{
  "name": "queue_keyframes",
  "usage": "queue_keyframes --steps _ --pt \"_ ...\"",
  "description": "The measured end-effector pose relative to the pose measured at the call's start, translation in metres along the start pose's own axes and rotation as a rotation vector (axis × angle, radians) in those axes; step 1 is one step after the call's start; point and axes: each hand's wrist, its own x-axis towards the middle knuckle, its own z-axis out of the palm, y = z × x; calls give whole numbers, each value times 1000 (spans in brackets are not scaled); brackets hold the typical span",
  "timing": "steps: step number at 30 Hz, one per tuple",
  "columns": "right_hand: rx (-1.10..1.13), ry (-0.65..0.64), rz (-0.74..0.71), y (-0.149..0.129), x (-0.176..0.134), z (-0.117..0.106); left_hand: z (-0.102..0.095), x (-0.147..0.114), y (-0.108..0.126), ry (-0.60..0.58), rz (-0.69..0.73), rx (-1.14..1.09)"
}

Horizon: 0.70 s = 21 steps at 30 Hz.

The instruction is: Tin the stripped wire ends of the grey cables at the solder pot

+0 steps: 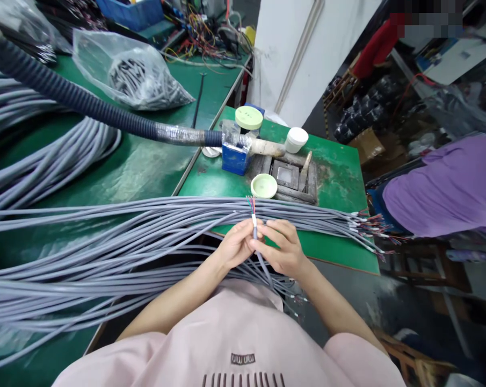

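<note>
Close in front of my chest, a grey cable (255, 232) stands nearly upright between both hands. Its stripped end points away from me, with thin coloured wires (251, 204) fanning out above a white band. My left hand (239, 243) pinches the cable from the left side. From the right, my right hand (282, 244) has its thumb and fingers closed on the same cable, just below the white band. Beyond the hands lies a long bundle of grey cables (178, 207), its stripped ends (374, 228) spread at the right table edge.
A shallow pale-green dish (263, 186) sits beside a square metal solder pot (287, 174). Behind are a white tub (296, 140), a blue box (234, 160) and a ribbed hose (117, 115). A bag of cable pieces (133, 75) lies back left. A person in purple (448, 183) is at right.
</note>
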Motion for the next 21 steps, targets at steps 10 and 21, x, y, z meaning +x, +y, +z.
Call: queue_keyframes --steps 10,21 --pt "-41 323 418 62 48 -24 8 -30 19 -40 482 1054" --pt "-99 102 450 93 60 5 -24 -18 21 -99 450 1786"
